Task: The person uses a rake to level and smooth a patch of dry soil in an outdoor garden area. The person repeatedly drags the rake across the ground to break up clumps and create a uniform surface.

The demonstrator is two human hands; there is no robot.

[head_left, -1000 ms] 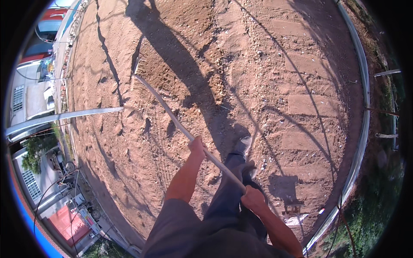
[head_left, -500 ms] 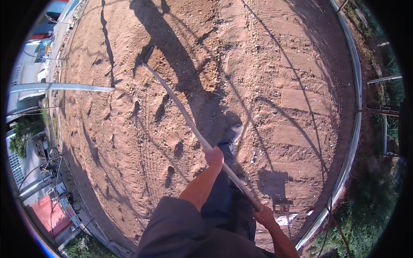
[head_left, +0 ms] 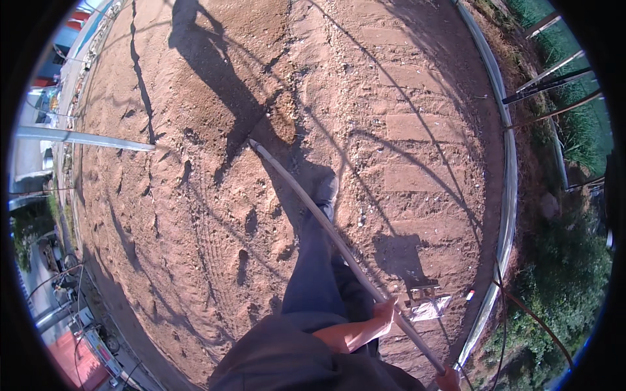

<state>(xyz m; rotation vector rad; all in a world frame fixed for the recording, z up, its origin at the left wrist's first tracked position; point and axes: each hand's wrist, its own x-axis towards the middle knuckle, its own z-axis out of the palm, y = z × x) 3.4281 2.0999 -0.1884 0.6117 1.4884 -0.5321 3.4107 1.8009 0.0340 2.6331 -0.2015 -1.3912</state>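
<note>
A long pale wooden handle, part of a long-handled tool point(head_left: 306, 199), runs slantwise from the lower right up to the soil ahead of me. Its far end meets a thin dark head lying on the dirt, in shadow, so I cannot tell whether it is a rake or a hoe. My left hand point(head_left: 385, 313) is closed round the handle near my right hip. Farther down the shaft, close to the lower edge, my right hand point(head_left: 448, 378) grips the near end. Beneath the handle is my shoe point(head_left: 328, 189), planted on the loose soil point(head_left: 195, 260).
A metal post point(head_left: 91, 138) juts in from the left. Flat rectangular patches point(head_left: 417, 127) line the dirt on the right, bounded by a pale edging rail point(head_left: 507, 228). A small wooden stool-like frame point(head_left: 424, 293) stands beside a pale sheet point(head_left: 432, 309). Green plants point(head_left: 554, 319) grow beyond the rail.
Both hands have moved down and to the right, drawing the tool toward me. Its head now lies nearer my shoe. The whole view has shifted somewhat.
</note>
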